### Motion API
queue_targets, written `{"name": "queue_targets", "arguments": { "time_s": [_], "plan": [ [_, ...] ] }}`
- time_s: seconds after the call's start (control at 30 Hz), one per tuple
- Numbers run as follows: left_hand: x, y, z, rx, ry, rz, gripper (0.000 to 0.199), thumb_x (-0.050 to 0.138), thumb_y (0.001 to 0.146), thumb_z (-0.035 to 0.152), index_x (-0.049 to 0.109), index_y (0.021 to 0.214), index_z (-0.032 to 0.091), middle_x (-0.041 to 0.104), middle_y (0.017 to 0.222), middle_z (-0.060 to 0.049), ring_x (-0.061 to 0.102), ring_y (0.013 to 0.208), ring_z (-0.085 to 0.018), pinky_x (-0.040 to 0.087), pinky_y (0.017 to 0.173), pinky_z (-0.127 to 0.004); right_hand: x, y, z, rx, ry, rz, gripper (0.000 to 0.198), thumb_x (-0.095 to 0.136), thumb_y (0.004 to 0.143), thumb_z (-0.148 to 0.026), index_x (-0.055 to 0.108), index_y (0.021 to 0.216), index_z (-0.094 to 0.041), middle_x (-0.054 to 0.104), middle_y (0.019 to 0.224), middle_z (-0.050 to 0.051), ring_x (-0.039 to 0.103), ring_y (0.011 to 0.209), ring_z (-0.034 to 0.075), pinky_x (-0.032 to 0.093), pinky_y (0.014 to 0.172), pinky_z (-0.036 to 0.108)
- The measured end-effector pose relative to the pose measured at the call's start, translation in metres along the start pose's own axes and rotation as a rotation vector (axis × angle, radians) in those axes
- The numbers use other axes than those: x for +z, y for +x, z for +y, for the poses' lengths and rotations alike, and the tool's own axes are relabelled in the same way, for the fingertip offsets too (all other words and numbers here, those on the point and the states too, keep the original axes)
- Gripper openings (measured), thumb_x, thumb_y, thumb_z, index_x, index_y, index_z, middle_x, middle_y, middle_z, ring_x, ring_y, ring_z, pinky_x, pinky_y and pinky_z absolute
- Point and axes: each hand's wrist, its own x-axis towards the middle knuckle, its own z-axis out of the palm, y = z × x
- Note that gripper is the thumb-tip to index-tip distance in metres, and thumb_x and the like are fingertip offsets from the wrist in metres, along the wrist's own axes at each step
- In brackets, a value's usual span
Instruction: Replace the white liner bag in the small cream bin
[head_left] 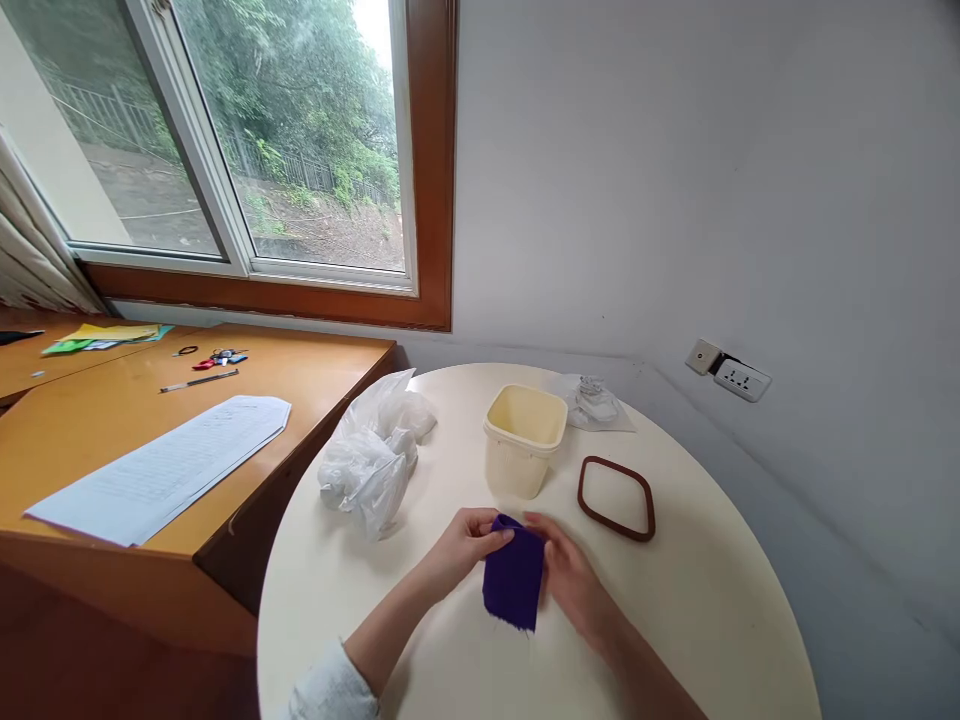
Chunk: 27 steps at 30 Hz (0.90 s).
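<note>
A small folded piece of purple cloth (514, 580) hangs over the near part of the round table, its lower edge frayed with loose threads. My left hand (471, 545) pinches its top left corner, thumb in front. At the cloth's right edge, my right hand (574, 580) holds on with its fingers partly hidden behind the fabric. Just beyond both hands stands a cream plastic tub (517, 465) without a lid on it. To the right lies a brown rounded-square frame (651, 510), flat on the tabletop.
Crumpled white plastic bags (375, 460) lie at the left of the round table (690, 620). A clear bag (600, 405) sits behind the tub. On the wooden desk (315, 365) are papers (172, 465), a pen (199, 381) and keys (225, 358). The wall carries a power socket (742, 380).
</note>
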Motion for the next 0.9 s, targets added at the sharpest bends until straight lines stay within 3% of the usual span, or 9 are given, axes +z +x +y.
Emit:
{"name": "queue_targets", "arguments": {
  "time_s": [0.1,0.2,0.33,0.43,0.53,0.6,0.7,0.8,0.9],
  "plan": [
    [0.004,0.003,-0.008,-0.016,0.05,0.06,0.034,0.067,0.067,0.044,0.058,0.064,0.012,0.047,0.051,0.005,0.038,0.049,-0.006,0.028,0.049,-0.019,0.015,-0.003,0.005,0.098,0.211,-0.108,0.046,0.062,0.074,-0.05,0.057,0.109,-0.022,0.06,0.108,0.008,0.056,0.101,0.021,0.041,0.089,0.037],
    [0.003,0.006,-0.017,-0.025,0.093,0.155,0.039,0.068,0.065,0.048,0.051,0.059,0.014,0.041,0.047,0.007,0.032,0.044,-0.005,0.023,0.044,-0.019,0.016,-0.003,0.005,0.169,0.223,-0.074,0.032,0.068,0.073,-0.033,0.061,0.102,-0.02,0.065,0.096,0.005,0.059,0.092,0.019,0.043,0.085,0.034],
    [0.001,0.009,-0.022,-0.022,0.161,0.229,0.041,0.066,0.065,0.051,0.047,0.058,0.015,0.036,0.041,0.01,0.028,0.038,-0.004,0.018,0.04,-0.019,0.013,-0.004,0.0,0.252,0.285,-0.056,0.034,0.069,0.07,-0.026,0.063,0.102,-0.016,0.068,0.089,0.006,0.062,0.087,0.021,0.045,0.082,0.037],
    [-0.003,0.01,-0.021,-0.002,0.205,0.284,0.038,0.061,0.07,0.05,0.05,0.061,0.015,0.041,0.036,0.008,0.034,0.034,-0.006,0.025,0.041,-0.019,0.007,-0.005,-0.002,0.277,0.354,0.064,0.028,0.069,0.068,-0.023,0.066,0.095,-0.016,0.069,0.083,0.004,0.063,0.082,0.021,0.048,0.079,0.036],
    [-0.013,0.011,-0.016,0.102,0.252,0.445,0.034,0.057,0.076,0.046,0.052,0.064,0.015,0.049,0.039,0.006,0.044,0.037,-0.008,0.036,0.046,-0.021,-0.004,-0.001,-0.001,0.288,0.406,0.325,0.018,0.07,0.067,-0.022,0.067,0.084,-0.018,0.069,0.079,0.001,0.064,0.075,0.019,0.052,0.073,0.033],
    [-0.021,0.014,-0.01,0.204,0.269,0.549,0.03,0.058,0.076,0.044,0.054,0.069,0.015,0.055,0.05,0.003,0.054,0.049,-0.011,0.043,0.052,-0.024,-0.014,0.005,-0.003,0.219,0.436,0.436,0.016,0.07,0.067,-0.022,0.067,0.083,-0.02,0.07,0.082,0.0,0.065,0.079,0.018,0.053,0.075,0.033],
    [-0.033,0.023,0.008,0.293,0.292,0.603,0.033,0.059,0.075,0.044,0.056,0.094,0.016,0.064,0.089,-0.006,0.062,0.089,-0.019,0.049,0.078,-0.03,-0.025,0.021,-0.013,0.042,0.44,0.459,0.02,0.067,0.069,-0.022,0.066,0.089,-0.021,0.07,0.092,0.0,0.063,0.093,0.02,0.052,0.084,0.035],
    [-0.043,0.037,0.032,0.324,0.451,0.487,0.065,0.06,0.075,0.042,0.033,0.132,0.023,0.038,0.138,-0.012,0.038,0.126,-0.023,0.037,0.099,-0.036,-0.03,0.039,-0.03,-0.076,0.399,0.474,0.023,0.066,0.07,-0.022,0.065,0.093,-0.02,0.069,0.098,0.001,0.06,0.101,0.02,0.049,0.09,0.034],
    [-0.048,0.053,0.053,0.308,0.678,0.307,0.086,0.069,0.068,0.038,0.019,0.138,0.032,0.019,0.148,-0.007,0.018,0.136,-0.028,0.029,0.104,-0.043,-0.029,0.052,-0.046,-0.133,0.41,0.476,0.023,0.065,0.07,-0.022,0.064,0.093,-0.019,0.068,0.101,0.002,0.059,0.105,0.02,0.048,0.092,0.033]
  ]
}}
